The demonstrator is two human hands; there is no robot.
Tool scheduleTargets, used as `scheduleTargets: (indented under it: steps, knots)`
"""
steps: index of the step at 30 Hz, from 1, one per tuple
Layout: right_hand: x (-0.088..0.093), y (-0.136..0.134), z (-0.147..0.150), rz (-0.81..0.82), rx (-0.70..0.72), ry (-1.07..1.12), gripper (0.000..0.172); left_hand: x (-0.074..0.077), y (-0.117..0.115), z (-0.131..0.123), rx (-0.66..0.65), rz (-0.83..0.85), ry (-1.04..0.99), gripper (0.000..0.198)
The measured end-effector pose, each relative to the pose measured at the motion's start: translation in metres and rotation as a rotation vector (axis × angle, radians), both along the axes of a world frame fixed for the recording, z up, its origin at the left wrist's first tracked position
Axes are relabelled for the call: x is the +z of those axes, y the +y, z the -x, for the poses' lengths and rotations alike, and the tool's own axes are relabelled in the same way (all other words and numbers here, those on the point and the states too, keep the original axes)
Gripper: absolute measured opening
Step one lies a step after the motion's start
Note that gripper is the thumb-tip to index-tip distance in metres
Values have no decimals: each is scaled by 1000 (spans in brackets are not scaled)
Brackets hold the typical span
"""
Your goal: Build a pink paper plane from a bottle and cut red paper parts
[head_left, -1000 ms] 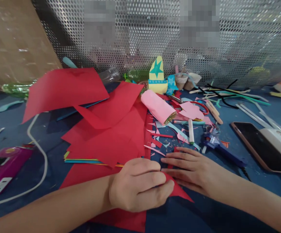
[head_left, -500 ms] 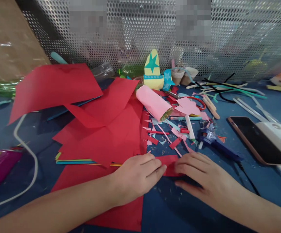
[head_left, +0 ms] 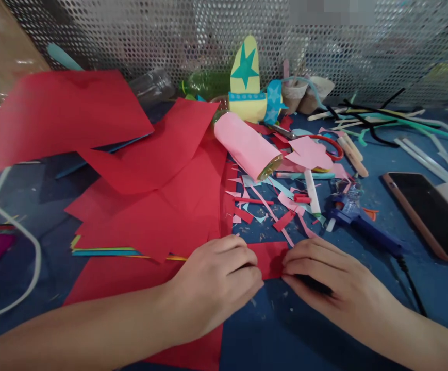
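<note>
A small folded piece of red paper lies on the blue table between my two hands. My left hand rests on its left side with curled fingers pressing it down. My right hand holds its right edge, fingers bent and pinched on the paper. A large red sheet lies under my left wrist.
Several red sheets pile up at left. A pink paper roll, a yellow paper rocket, paper scraps, a blue glue gun, a phone, a white cable and pipe cleaners lie around. A perforated metal wall stands behind.
The red piece, a triangle under my left hand a second ago, now lies flat as a small rectangle between both hands. My right hand shifted right; the view tilted down.
</note>
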State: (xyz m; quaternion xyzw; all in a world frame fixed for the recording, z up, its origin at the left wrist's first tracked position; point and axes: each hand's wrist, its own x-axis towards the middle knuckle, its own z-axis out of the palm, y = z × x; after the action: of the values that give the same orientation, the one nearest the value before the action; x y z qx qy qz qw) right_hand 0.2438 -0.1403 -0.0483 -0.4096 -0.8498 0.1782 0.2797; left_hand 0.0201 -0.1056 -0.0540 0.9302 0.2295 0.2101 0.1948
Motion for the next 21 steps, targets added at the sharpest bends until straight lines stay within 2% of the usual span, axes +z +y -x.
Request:
scheduleTargets:
  steps: [4,10,13,17,21]
  knots:
    - [1,0,3,1,-84,17,10,4,3,-1,103,169,-93,14]
    - [1,-1,4,98,-182,-19,9,7,0,-4,196,219,-62,12]
    - [0,-1,6,122,-193,-14,11,7,-1,-5,148,196,-76,9]
    - [-1,-1,7,121,-195,-23,12,3,0,-3,33,152,-62,19]
    - [-2,-1,5,132,-168,-18,10,-2,-1,0,2,125,-29,22]
